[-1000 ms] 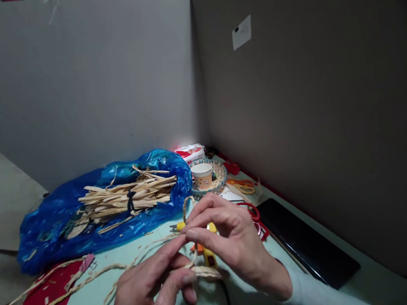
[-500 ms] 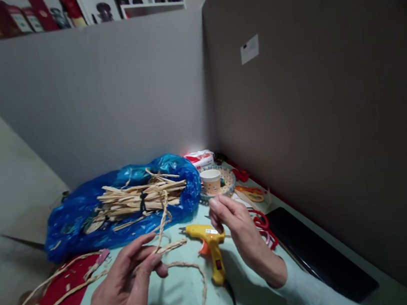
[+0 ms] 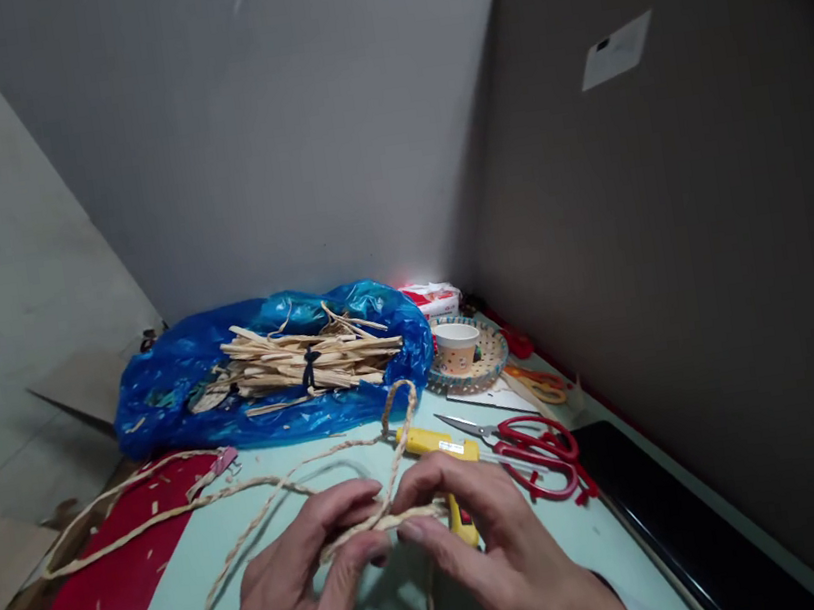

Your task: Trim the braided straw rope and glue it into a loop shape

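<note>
Between my two hands is a pale twisted straw cord (image 3: 398, 456), with a loop rising above the fingers. My left hand (image 3: 302, 582) pinches the cord between thumb and forefinger. From the other side, my right hand (image 3: 485, 536) grips it with thumb and forefinger, close to the left fingertips. Long lengths of the cord run left over the table and hang down below the hands. Just behind the right hand lies a yellow glue gun (image 3: 433, 443), partly covered by that hand and the cord. Red-handled scissors (image 3: 540, 443) rest to its right.
A bundle of dry straw strips (image 3: 294, 361) lies on a blue plastic bag (image 3: 187, 356) at the back. A paper cup (image 3: 458, 348) stands on a woven tray (image 3: 494, 358). Orange scissors (image 3: 543, 385) and a black flat object (image 3: 696, 527) are at right. Red material (image 3: 107, 600) covers the left side.
My right hand has come down and left to the cord and now grips it beside the left hand. The view has tilted down and shifted left, showing the red scissors more fully.
</note>
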`<state>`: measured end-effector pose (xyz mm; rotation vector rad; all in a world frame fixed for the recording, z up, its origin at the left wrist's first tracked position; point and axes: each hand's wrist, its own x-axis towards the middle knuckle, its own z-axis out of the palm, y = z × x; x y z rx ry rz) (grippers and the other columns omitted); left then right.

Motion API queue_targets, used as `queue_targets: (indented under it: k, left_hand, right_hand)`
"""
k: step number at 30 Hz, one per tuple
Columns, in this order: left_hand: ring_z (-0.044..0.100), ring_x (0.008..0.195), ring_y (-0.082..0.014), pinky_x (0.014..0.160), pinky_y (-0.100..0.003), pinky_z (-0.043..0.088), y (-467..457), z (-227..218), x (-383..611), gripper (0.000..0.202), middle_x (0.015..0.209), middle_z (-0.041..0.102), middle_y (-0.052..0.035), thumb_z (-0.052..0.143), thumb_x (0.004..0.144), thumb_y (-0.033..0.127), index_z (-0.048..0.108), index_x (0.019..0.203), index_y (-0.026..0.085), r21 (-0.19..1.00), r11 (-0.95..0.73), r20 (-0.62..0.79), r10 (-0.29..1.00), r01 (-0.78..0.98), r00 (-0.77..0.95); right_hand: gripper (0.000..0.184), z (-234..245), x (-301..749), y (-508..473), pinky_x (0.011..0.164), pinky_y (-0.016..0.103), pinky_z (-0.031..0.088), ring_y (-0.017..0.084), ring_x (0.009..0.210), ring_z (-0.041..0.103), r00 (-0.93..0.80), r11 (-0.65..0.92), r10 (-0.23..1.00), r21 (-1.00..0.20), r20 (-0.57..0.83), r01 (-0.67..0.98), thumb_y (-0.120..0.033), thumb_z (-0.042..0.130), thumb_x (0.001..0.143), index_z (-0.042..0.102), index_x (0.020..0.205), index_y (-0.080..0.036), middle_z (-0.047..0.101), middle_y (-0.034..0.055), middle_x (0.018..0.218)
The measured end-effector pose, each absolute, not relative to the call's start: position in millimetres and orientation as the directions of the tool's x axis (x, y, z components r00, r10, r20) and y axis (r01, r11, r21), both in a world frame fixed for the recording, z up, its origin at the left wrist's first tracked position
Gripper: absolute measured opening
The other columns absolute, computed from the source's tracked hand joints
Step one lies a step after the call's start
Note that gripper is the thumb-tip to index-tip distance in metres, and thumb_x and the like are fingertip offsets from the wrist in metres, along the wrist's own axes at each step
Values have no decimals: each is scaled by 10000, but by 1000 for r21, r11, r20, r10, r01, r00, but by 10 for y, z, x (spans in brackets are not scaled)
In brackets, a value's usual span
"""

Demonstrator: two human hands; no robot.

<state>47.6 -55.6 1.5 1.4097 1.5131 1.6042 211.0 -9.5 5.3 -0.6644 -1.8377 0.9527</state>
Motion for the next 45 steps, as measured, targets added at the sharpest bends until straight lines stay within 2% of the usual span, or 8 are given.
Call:
queue_targets:
  k: [4,9,13,16,21,25,29,45]
  left_hand:
    - [704,737,-175,669,-192,554,-539,59,477,298,848,768,10,813,657,443,762,920,310,988,-105,78,973,-116,-215]
    - [669,688,-177,643,-251,553,-503,18,483,298,840,745,-40,776,731,338,720,1005,234,910,34,-47,999,-414,-22]
    - [612,582,-114,589,-186,517,-479,-24,487,71,615,680,8,716,813,250,729,869,208,900,93,-124,991,-425,-46]
    - [614,577,-112,567,-180,513,-469,-22,479,24,622,673,12,719,806,225,722,805,202,890,106,-133,991,-444,-29]
    - [579,501,-98,498,-172,497,-457,-10,444,83,536,631,32,724,806,263,709,767,191,877,142,-156,988,-459,8]
    - [545,379,-57,390,-121,420,-441,-3,438,144,512,641,36,733,801,310,695,754,180,872,215,-198,977,-440,85]
    - [543,308,-49,329,-93,358,-451,-2,455,198,531,694,4,731,796,358,671,755,174,862,296,-244,954,-412,174]
    - [573,388,-82,404,-166,434,-545,54,443,173,579,686,18,710,810,360,655,825,197,934,282,-246,953,-218,176]
  right_hand:
    - [82,-60,2089,-107,653,209,444,105,689,598,-315,632,751,-771,581,84,-123,619,835,602,880,-190,641,-9,773]
    - [118,-113,2039,-120,617,244,460,127,677,570,-215,701,705,-711,676,60,-78,567,840,542,853,-192,584,4,737]
    - [123,-105,2018,-171,610,249,458,128,663,556,-211,705,702,-705,680,75,-79,563,845,535,842,-198,569,0,715]
    - [86,-73,2051,-218,663,260,470,139,701,589,-268,651,737,-758,621,35,-134,614,841,560,846,-202,608,3,737]
    - [115,-31,2113,-194,695,265,467,146,727,596,-386,366,846,-927,368,-80,-306,588,888,631,845,-208,647,9,782]
    - [83,-51,2073,-121,710,243,480,136,782,597,-255,329,891,-921,376,-208,-227,671,827,604,876,-223,619,-9,831]
    - [69,-10,2061,-112,664,213,479,110,728,589,-316,235,891,-927,326,-293,-205,662,848,611,890,-222,616,-21,799]
    - [32,72,2087,-124,635,200,483,106,683,593,-346,325,863,-929,369,-179,-157,666,815,640,815,-176,644,-7,754]
